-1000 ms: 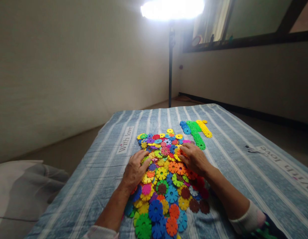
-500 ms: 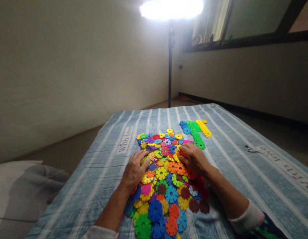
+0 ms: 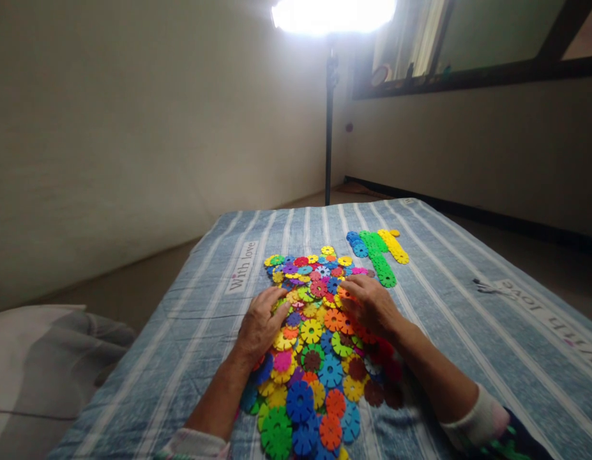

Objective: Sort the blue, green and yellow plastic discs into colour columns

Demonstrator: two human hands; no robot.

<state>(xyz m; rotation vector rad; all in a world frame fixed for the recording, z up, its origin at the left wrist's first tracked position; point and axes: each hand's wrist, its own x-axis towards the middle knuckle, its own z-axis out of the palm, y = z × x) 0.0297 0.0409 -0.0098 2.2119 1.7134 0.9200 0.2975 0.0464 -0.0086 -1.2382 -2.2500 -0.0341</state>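
Note:
A heap of notched plastic discs [image 3: 311, 330] in many colours spreads across the middle of the striped cloth. My left hand [image 3: 263, 319] rests against the heap's left side, fingers extended and thumb apart, with nothing seen in it. Over orange discs [image 3: 334, 320] at the heap's right side lies my right hand [image 3: 373, 305]. Its fingers are loosely curved and point left; no disc is visibly gripped, though its palm side is hidden. Beyond it lie discs set in overlapping rows: blue [image 3: 357, 244], green [image 3: 380, 259] and yellow [image 3: 395, 246].
The striped cloth [image 3: 190, 332] covers the surface under the discs. A bright lamp [image 3: 334, 16] on a black stand [image 3: 329, 134] rises behind its far edge. Grey and white fabric [image 3: 51, 377] lies at the lower left.
My right hand's fingers have shifted slightly over the orange discs. My left hand stays nearly in place, and the rows of discs look unchanged. The view has tilted a little.

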